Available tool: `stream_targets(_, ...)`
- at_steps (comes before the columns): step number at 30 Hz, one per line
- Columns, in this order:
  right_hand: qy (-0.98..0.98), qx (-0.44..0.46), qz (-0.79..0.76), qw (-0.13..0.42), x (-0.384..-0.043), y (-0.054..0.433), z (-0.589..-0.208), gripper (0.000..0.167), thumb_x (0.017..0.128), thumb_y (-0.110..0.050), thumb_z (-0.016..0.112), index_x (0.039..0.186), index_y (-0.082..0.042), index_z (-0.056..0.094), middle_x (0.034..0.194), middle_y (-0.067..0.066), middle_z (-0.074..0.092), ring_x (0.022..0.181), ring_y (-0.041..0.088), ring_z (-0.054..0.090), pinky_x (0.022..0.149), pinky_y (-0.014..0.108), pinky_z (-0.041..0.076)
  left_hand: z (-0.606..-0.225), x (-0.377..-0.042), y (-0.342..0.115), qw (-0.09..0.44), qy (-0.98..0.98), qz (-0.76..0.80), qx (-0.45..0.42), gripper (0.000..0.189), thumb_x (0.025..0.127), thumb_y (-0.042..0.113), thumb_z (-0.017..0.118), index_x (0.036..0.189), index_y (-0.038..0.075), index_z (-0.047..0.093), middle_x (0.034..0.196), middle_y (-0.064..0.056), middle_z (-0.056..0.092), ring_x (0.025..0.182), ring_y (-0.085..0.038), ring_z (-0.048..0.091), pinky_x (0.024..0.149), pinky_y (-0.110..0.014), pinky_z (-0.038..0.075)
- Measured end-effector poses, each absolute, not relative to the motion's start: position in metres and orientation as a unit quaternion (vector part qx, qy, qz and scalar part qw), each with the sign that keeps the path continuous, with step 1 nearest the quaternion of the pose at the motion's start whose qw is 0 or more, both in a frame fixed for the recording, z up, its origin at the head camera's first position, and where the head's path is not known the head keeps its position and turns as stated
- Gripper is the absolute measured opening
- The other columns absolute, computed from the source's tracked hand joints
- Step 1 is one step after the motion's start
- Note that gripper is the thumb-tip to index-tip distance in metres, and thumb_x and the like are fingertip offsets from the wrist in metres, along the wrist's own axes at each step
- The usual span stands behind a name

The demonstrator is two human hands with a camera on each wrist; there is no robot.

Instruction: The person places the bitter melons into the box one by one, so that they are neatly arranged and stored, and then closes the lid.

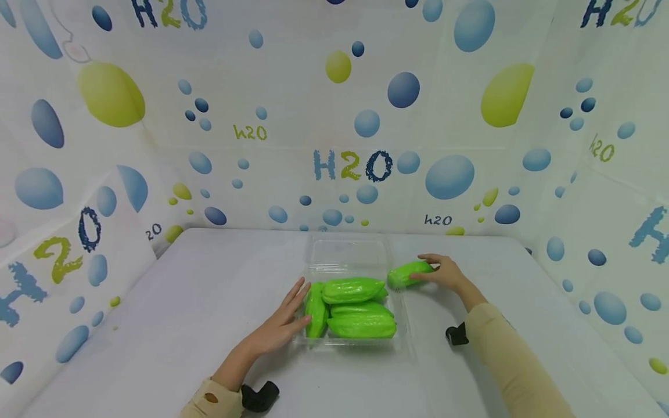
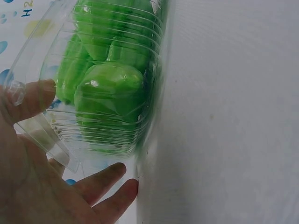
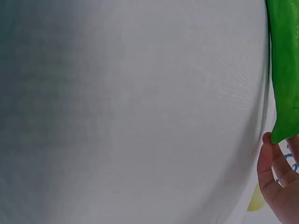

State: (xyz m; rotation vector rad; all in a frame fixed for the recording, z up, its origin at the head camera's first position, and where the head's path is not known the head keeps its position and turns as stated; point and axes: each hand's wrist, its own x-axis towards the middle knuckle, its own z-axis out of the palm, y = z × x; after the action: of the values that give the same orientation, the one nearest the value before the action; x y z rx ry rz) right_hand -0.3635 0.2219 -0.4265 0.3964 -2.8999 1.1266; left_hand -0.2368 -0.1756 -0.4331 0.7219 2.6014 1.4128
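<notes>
A clear plastic clamshell box [image 1: 350,342] holds several glossy green star fruits [image 1: 355,289], ridged and pointed at the ends. My left hand [image 1: 282,322] rests at the box's left side with its fingers spread and mostly straight. In the left wrist view, ribbed clear plastic lies between me and the star fruits [image 2: 110,95], and the fingertips [image 2: 112,176] are beside the box. Just right of the box, my right hand [image 1: 444,273] pinches one star fruit [image 1: 407,274] by its right end. That star fruit's pointed tip [image 3: 280,133] is at the fingers in the right wrist view.
The box's clear lid [image 1: 347,252] lies folded back behind it. A white table [image 1: 209,273] spreads around, bounded by a patterned curtain [image 1: 292,75] at the back and sides. Black wrist straps or mounts [image 1: 260,396] show at both sleeves.
</notes>
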Motion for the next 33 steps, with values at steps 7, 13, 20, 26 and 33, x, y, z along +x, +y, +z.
stream_targets(7, -0.922, 0.128, 0.365, -0.015, -0.36, 0.222, -0.428, 0.072, 0.07, -0.047, 0.075, 0.126, -0.005, 0.055, 0.128, 0.023, 0.049, 0.111, 0.038, 0.047, 0.088, 0.05, 0.042, -0.434, -0.237, -0.176, 0.046, 0.853, 0.465, 0.234, 0.065, 0.096, 0.024, 0.046, 0.147, 0.008, 0.009, 0.153, -0.009, -0.007, 0.137, -0.036, 0.002, 0.1, -0.061, 0.021)
stream_targets(13, -0.922, 0.128, 0.365, -0.007, -0.357, 0.225, -0.427, 0.066, 0.069, -0.041, 0.078, 0.121, -0.004, 0.06, 0.124, 0.019, 0.054, 0.098, 0.028, 0.052, 0.077, 0.038, 0.045, -0.435, -0.238, -0.177, 0.054, 0.851, 0.468, 0.232, 0.066, 0.096, 0.024, 0.047, 0.148, 0.01, 0.009, 0.153, -0.006, -0.008, 0.137, -0.034, 0.004, 0.101, -0.06, 0.021)
stream_targets(20, -0.917, 0.134, 0.376, 0.016, -0.352, 0.232, -0.421, 0.065, 0.069, -0.04, 0.078, 0.121, -0.006, 0.06, 0.124, 0.017, 0.055, 0.092, 0.026, 0.051, 0.073, 0.033, 0.043, -0.434, -0.238, -0.177, 0.055, 0.85, 0.468, 0.234, 0.066, 0.096, 0.025, 0.046, 0.148, 0.01, 0.008, 0.153, -0.006, -0.009, 0.137, -0.034, 0.003, 0.101, -0.06, 0.02)
stream_targets(26, -0.911, 0.137, 0.389, 0.018, -0.35, 0.24, -0.417, 0.062, 0.072, -0.037, 0.077, 0.122, -0.005, 0.059, 0.122, 0.016, 0.055, 0.093, 0.025, 0.051, 0.074, 0.033, 0.043, -0.431, -0.238, -0.176, 0.054, 0.849, 0.468, 0.239, 0.065, 0.097, 0.023, 0.046, 0.148, 0.009, 0.008, 0.153, -0.007, -0.008, 0.137, -0.034, 0.002, 0.101, -0.06, 0.02)
stream_targets(33, -0.91, 0.133, 0.392, 0.025, -0.344, 0.249, -0.411, 0.062, 0.073, -0.037, 0.076, 0.123, -0.004, 0.057, 0.121, 0.017, 0.055, 0.092, 0.025, 0.05, 0.075, 0.033, 0.043, -0.432, -0.237, -0.175, 0.049, 0.848, 0.469, 0.243, 0.065, 0.096, 0.022, 0.046, 0.147, 0.008, 0.009, 0.153, -0.009, -0.007, 0.137, -0.036, 0.002, 0.101, -0.061, 0.02)
